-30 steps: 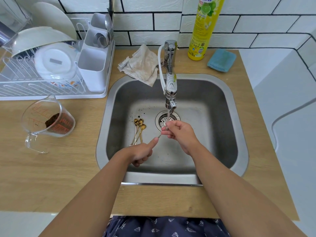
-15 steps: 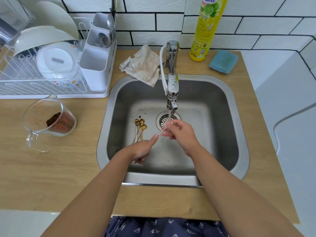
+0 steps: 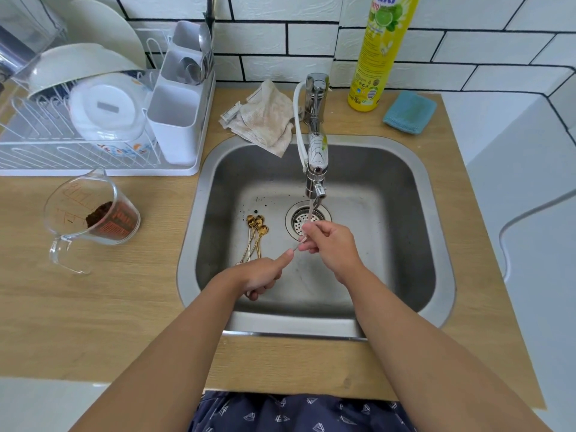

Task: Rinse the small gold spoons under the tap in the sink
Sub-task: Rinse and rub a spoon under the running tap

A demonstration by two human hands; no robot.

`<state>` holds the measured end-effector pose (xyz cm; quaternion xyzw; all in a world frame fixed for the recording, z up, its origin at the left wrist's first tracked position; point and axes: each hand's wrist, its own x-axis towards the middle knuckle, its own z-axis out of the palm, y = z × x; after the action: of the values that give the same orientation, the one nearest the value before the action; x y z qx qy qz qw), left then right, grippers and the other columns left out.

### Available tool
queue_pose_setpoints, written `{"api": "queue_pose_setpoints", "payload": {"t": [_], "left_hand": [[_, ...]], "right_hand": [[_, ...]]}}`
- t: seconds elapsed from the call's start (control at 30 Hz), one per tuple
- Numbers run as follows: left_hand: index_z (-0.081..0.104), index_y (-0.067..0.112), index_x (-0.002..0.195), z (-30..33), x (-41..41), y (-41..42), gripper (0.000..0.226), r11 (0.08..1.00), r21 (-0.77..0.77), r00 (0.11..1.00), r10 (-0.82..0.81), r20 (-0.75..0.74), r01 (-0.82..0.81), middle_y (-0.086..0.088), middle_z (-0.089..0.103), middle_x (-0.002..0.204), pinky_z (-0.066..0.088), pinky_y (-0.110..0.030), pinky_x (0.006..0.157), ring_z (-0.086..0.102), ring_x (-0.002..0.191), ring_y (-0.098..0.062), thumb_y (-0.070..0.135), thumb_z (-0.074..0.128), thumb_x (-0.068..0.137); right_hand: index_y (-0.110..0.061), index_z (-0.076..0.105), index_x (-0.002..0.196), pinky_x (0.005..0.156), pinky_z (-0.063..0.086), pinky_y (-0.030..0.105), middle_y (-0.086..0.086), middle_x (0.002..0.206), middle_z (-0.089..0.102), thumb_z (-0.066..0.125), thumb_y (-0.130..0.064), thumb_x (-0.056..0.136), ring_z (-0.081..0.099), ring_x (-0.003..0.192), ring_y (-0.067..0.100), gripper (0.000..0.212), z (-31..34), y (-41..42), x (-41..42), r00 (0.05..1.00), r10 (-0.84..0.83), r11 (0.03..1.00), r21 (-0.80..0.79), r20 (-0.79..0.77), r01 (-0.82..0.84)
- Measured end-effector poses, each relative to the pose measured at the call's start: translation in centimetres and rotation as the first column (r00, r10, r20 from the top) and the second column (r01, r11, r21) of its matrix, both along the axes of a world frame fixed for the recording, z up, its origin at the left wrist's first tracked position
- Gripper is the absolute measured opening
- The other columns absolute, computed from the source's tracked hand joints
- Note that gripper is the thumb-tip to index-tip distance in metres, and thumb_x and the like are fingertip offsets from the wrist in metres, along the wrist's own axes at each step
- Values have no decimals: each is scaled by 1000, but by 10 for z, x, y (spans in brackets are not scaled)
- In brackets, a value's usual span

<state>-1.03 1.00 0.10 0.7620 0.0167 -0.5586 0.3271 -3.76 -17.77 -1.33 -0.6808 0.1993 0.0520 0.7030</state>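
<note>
Head view showed one thin spoon (image 3: 298,243) spanning my hands under the tap (image 3: 315,169) stream: my right hand (image 3: 330,247) pinched its upper end, my left hand (image 3: 261,274) pinched the handle tip, its axis slanting up to the right. The remaining gold spoons (image 3: 254,240) lay bunched on the steel sink (image 3: 405,244) floor, handles toward me, just beyond my left hand, which I judged nearer. They looked slim, smooth, slippery.
</note>
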Motion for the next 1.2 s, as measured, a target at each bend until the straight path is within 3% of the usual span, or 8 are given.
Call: {"api": "queue_pose_setpoints", "payload": {"t": [0.13,0.27,0.33,0.47,0.67,0.83,0.97,1.2], "left_hand": [[26,26,63,-2,1,3,68,999,8,999,44,-32,-44,6,21,55,17,-22,42,13,48,-14,93,27,75],[26,26,63,-4,0,3,71,999,19,997,34,-63,-33,6,20,55,16,-21,40,13,47,-13,97,30,68],[26,25,65,-5,0,3,72,999,31,998,24,-63,-22,6,21,54,16,-21,40,13,46,-13,97,29,67],[25,24,67,-6,1,4,72,998,56,999,19,-46,-16,6,20,55,16,-22,40,13,47,-14,97,27,68],[24,25,60,-4,1,3,70,999,36,995,30,-92,-27,5,20,56,17,-22,40,13,47,-14,95,29,71],[24,26,63,-3,2,4,68,999,42,992,37,-120,-32,5,21,57,16,-22,40,12,48,-14,92,27,75],[25,26,60,-2,2,3,68,999,22,990,46,-134,-44,5,22,57,16,-23,41,13,48,-13,92,29,76],[27,26,60,-5,3,4,68,999,25,990,49,-131,-47,5,24,55,19,-22,40,15,46,-13,92,29,75]], "right_hand": [[-17,67,122,70,58,20,-2,91,80,56,-15,105,78,80,12,20,1,2,0,998,58,997,44,-27,-57],[-15,69,102,64,57,20,0,88,81,64,-18,101,78,75,14,6,5,1,-1,999,19,999,26,-39,-18],[-16,71,97,63,57,20,0,89,81,60,-19,103,78,73,13,14,5,2,-1,999,25,1000,13,-40,-25],[-20,70,103,68,57,20,0,94,80,55,-13,104,78,79,14,17,5,3,-2,997,63,998,9,-49,-62],[-21,72,94,64,56,19,-1,91,81,55,-21,105,78,75,14,21,7,3,-2,998,42,999,-4,-52,-42],[-19,71,99,67,56,20,0,92,81,56,-12,102,78,77,14,17,6,1,-1,996,65,998,-8,-58,-66],[-20,72,101,69,57,24,-2,96,81,48,-16,106,79,80,18,24,8,1,-1,996,50,999,14,-72,-49],[-22,71,102,70,55,24,-3,96,81,52,-20,105,79,81,17,20,6,2,-1,995,62,998,-7,-77,-62]]}}
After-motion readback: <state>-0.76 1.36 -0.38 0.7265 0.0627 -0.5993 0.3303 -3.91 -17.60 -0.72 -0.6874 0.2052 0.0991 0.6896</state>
